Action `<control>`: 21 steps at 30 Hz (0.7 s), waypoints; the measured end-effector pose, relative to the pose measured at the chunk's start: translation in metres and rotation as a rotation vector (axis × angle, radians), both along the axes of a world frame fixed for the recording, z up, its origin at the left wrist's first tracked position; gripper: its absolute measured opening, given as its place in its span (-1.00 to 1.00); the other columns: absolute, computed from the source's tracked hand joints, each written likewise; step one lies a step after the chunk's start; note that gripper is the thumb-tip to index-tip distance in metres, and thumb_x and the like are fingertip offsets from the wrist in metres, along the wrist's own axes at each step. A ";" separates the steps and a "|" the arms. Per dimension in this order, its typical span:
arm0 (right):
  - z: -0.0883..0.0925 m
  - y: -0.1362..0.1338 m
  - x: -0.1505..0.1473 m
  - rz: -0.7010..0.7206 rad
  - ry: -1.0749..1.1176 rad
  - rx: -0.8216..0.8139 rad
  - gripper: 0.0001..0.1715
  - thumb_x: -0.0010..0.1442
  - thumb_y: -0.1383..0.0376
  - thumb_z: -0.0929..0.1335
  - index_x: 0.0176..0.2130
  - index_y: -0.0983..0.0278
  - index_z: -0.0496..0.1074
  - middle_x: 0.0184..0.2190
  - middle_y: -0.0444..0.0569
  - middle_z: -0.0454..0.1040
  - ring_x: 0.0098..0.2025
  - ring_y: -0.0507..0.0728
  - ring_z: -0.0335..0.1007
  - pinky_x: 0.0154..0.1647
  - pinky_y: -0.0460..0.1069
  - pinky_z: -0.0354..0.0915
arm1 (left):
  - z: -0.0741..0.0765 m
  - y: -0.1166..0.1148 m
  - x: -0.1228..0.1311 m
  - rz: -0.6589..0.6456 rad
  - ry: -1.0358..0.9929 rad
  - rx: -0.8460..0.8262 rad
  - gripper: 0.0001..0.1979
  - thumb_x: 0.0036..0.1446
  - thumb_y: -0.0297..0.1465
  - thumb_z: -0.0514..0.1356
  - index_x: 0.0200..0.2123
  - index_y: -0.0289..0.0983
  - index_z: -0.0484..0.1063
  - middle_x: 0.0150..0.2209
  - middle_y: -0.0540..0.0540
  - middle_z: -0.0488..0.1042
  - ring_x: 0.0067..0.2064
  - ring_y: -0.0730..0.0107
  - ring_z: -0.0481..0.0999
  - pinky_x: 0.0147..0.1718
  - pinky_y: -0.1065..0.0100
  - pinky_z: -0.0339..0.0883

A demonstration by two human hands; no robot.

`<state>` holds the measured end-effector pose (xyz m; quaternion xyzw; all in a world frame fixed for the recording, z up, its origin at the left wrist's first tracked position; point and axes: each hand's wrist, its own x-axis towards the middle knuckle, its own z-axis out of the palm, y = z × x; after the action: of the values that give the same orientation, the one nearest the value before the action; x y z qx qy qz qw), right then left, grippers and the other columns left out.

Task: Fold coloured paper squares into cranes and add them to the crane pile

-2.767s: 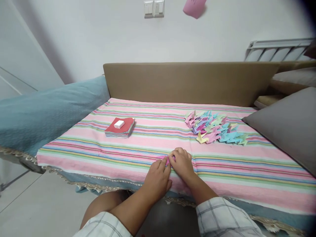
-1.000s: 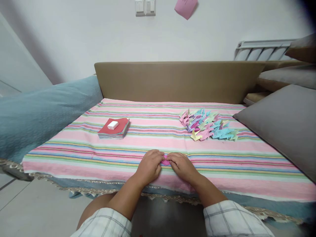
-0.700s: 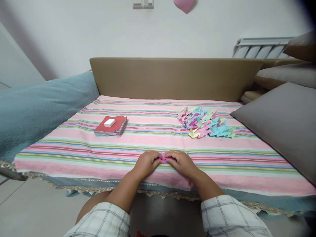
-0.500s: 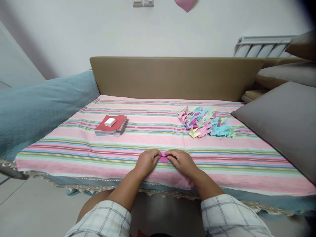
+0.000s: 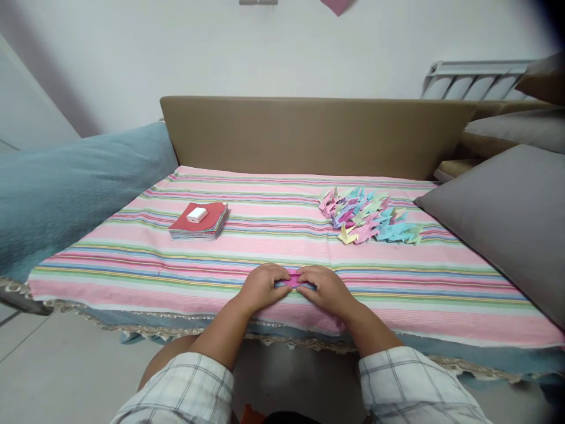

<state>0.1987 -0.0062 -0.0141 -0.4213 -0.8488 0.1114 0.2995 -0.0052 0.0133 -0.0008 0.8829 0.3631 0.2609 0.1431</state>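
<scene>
A small folded piece of magenta origami paper [image 5: 293,280] lies on the striped cloth near the front edge, between my two hands. My left hand [image 5: 265,287] has its fingers curled, with thumb and index finger at the paper's left side. From the other side, my right hand [image 5: 324,287] grips the right part the same way, thumb nearer me and fingers beyond. Both hands rest low on the cloth, and the fingertips cover much of the paper, so its exact folds are hidden.
A stack of coloured paper [image 5: 198,229] with a white block [image 5: 196,215] on top sits at left. Several folded paper cranes [image 5: 366,215] are heaped right of centre. A grey cushion [image 5: 507,218] leans at right, a blue bolster [image 5: 97,182] at left, a brown backrest [image 5: 309,135] behind.
Both thumbs have shifted from the paper's upper edge down towards its near point, and less of the magenta paper shows. The view has tilted slightly downwards.
</scene>
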 end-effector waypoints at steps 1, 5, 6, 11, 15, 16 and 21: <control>-0.001 0.000 0.000 -0.006 0.002 0.005 -0.82 0.11 0.21 0.35 -0.25 0.21 0.48 -0.16 -0.03 0.51 -0.05 0.13 0.38 -0.03 0.04 0.25 | 0.000 0.000 0.000 0.001 0.006 -0.002 -0.82 -0.01 -0.37 0.23 -0.27 -0.21 0.50 -0.22 -0.04 0.56 -0.14 0.31 0.49 -0.10 0.28 0.33; -0.002 0.002 -0.002 -0.001 0.016 -0.013 -0.88 0.14 0.26 0.33 -0.34 0.21 0.48 -0.19 -0.04 0.52 -0.07 0.11 0.38 -0.04 0.03 0.25 | -0.001 0.002 0.000 0.008 0.033 0.016 -0.92 0.03 -0.36 0.22 -0.38 -0.22 0.50 -0.27 -0.04 0.57 -0.15 0.32 0.50 -0.12 0.30 0.31; -0.001 0.002 -0.003 0.000 0.019 -0.020 -0.88 0.15 0.28 0.32 -0.35 0.21 0.48 -0.19 -0.04 0.52 -0.07 0.11 0.38 -0.04 0.03 0.25 | -0.001 0.003 0.001 0.003 0.038 0.019 -0.92 0.05 -0.37 0.21 -0.41 -0.22 0.50 -0.28 -0.04 0.57 -0.15 0.33 0.50 -0.12 0.31 0.31; 0.001 0.000 -0.008 -0.040 0.057 -0.023 -0.88 0.13 0.32 0.31 -0.40 0.25 0.44 -0.22 0.01 0.50 -0.11 0.12 0.37 -0.04 0.04 0.24 | 0.002 0.000 0.003 0.009 0.038 0.035 -0.88 0.08 -0.38 0.17 -0.46 -0.24 0.47 -0.31 -0.04 0.56 -0.18 0.34 0.49 -0.14 0.32 0.28; -0.001 -0.002 -0.011 -0.088 0.086 -0.006 -0.87 0.13 0.33 0.30 -0.43 0.27 0.42 -0.22 0.03 0.46 -0.12 0.12 0.34 -0.05 0.04 0.23 | 0.001 -0.001 0.005 0.071 0.022 0.056 -0.85 0.06 -0.38 0.17 -0.52 -0.26 0.43 -0.37 -0.05 0.54 -0.26 0.35 0.47 -0.20 0.32 0.27; -0.002 -0.002 -0.012 -0.103 0.090 -0.006 -0.87 0.13 0.32 0.30 -0.44 0.27 0.41 -0.21 0.04 0.45 -0.12 0.13 0.33 -0.06 0.05 0.23 | 0.000 -0.001 0.006 0.084 0.018 0.059 -0.85 0.06 -0.39 0.17 -0.54 -0.26 0.41 -0.39 -0.05 0.53 -0.28 0.35 0.47 -0.21 0.33 0.27; -0.004 -0.001 -0.016 -0.163 0.113 -0.019 -0.84 0.11 0.33 0.31 -0.49 0.27 0.38 -0.23 0.06 0.44 -0.14 0.16 0.32 -0.08 0.06 0.22 | -0.003 -0.001 0.009 0.138 -0.018 0.058 -0.83 0.02 -0.43 0.17 -0.60 -0.26 0.35 -0.45 -0.05 0.49 -0.31 0.35 0.45 -0.24 0.34 0.24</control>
<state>0.1824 -0.0069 -0.0185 -0.4846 -0.7924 0.1183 0.3511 0.0041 0.0127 -0.0040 0.8573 0.4139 0.2885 0.1026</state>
